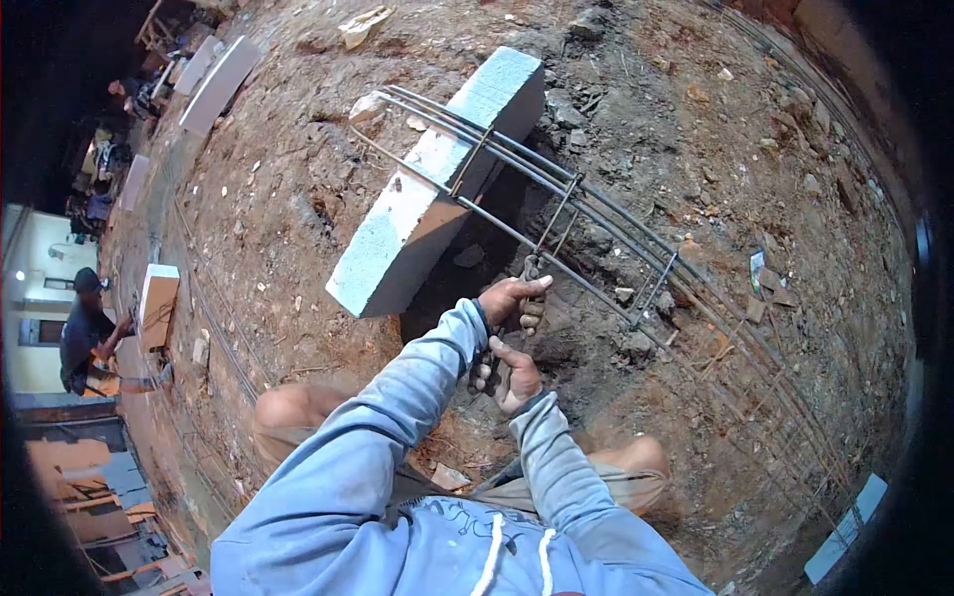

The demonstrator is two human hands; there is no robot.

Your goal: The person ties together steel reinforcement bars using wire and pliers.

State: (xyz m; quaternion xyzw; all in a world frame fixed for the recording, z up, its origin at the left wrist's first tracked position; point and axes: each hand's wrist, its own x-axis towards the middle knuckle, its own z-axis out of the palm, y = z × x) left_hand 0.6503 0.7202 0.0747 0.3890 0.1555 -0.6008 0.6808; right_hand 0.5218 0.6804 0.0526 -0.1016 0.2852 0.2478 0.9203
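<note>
A rebar cage (621, 238) of long bars and square stirrups rests across a long white block (397, 223), running down to the right. My left hand (515, 303) is closed just under the cage's near bar. It grips a dark metal tool (532, 266), apparently pincers, whose head is at a stirrup joint on that bar. Lower down and close to it, my right hand (514, 379) is curled with its thumb up. Whatever lies in its fingers is dark and cannot be made out.
Another white block (847, 528) lies under the cage's far end at lower right. At left, a person (89, 333) squats beside an upright block (159, 303). More blocks (219, 84) lie at upper left. Rubble (770, 283) and dug soil surround the cage.
</note>
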